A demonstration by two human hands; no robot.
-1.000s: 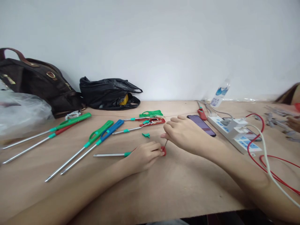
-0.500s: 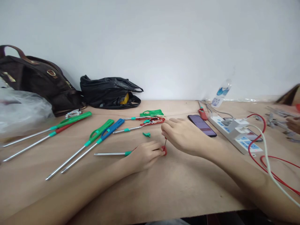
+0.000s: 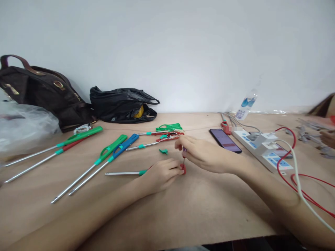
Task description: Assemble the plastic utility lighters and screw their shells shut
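Note:
My left hand (image 3: 162, 174) lies closed over a red long-nosed gas lighter (image 3: 122, 173), pinning it to the table. The lighter's metal barrel and green collar stick out to the left, and its red handle end shows past my fingertips; the rest is under my hand. My right hand (image 3: 202, 153) grips a small screwdriver (image 3: 184, 152) held upright. The shaft's tip meets the red handle end, though the exact contact spot is too small to make out. A small green plastic piece (image 3: 163, 151) rests just beyond my left hand.
Green lighters (image 3: 83, 136) and a blue lighter (image 3: 126, 145) lie left. Opened red lighters (image 3: 169, 136) sit behind my hands. A phone (image 3: 225, 141), power strip (image 3: 272, 160), red cable (image 3: 295, 139) and bottle (image 3: 246, 104) are right. Bags (image 3: 120, 104) line the wall; another person's hand (image 3: 328, 138) shows far right.
My right hand's fingers have shifted and loosened around the screwdriver, showing more of its handle. My left hand stays in place on the lighter.

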